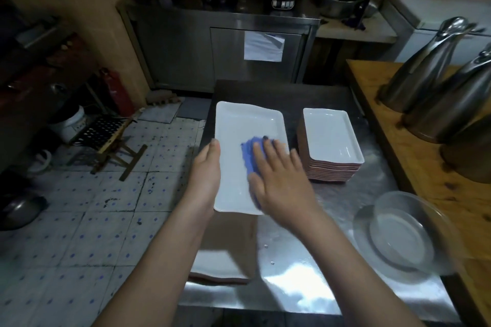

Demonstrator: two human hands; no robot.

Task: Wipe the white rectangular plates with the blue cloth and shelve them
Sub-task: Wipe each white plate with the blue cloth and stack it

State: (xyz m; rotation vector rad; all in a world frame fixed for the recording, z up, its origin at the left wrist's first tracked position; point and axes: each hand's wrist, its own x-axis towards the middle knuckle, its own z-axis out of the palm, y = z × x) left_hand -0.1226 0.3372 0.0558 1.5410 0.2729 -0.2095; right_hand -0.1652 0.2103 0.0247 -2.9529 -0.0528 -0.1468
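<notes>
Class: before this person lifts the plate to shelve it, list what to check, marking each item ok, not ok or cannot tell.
1. Left hand steadies the plate at its edge: ok.
2. Right hand presses the blue cloth on the plate: ok.
3. Plate fully wiped: cannot tell.
4. Stack of plates beside it sits even: ok.
5. Shelf in view: not ok.
6. Glass bowl apart from the hands: ok.

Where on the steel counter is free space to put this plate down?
Bare steel counter lies between the right hand and glass bowl. A narrow strip separates the held plate from the plate stack. The right side is crowded.
</notes>
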